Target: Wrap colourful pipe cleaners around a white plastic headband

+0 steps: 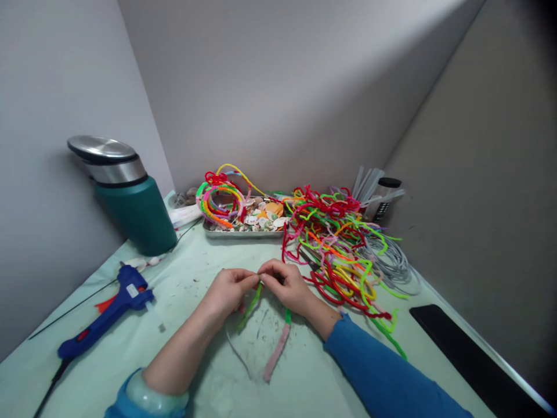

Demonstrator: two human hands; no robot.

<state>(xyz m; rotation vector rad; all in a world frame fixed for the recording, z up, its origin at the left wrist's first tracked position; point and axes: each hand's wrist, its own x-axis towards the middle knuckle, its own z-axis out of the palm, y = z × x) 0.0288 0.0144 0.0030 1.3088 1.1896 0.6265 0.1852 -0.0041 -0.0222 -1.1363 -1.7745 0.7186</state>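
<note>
Above the middle of the table, my left hand (pixel 229 291) and my right hand (pixel 288 285) meet fingertip to fingertip. Both pinch the top of a short green pipe cleaner (pixel 249 311), whose loose end hangs down between them. From under my right hand runs a fuzzy pink strip (pixel 277 353) with a green upper part; its upper end is hidden by the hand. A thin grey wire (pixel 238 353) curves down below my left hand. Whether the wire and the pink strip join what I pinch cannot be made out.
A blue glue gun (pixel 104 313) lies left, before a teal bottle (pixel 137 215). Behind my hands stands a metal tray (pixel 248 234) with flat pieces and coiled pipe cleaners. Right lie tangled pipe cleaners (pixel 331 232), grey wire coils (pixel 398 264) and a black flat object (pixel 470 354).
</note>
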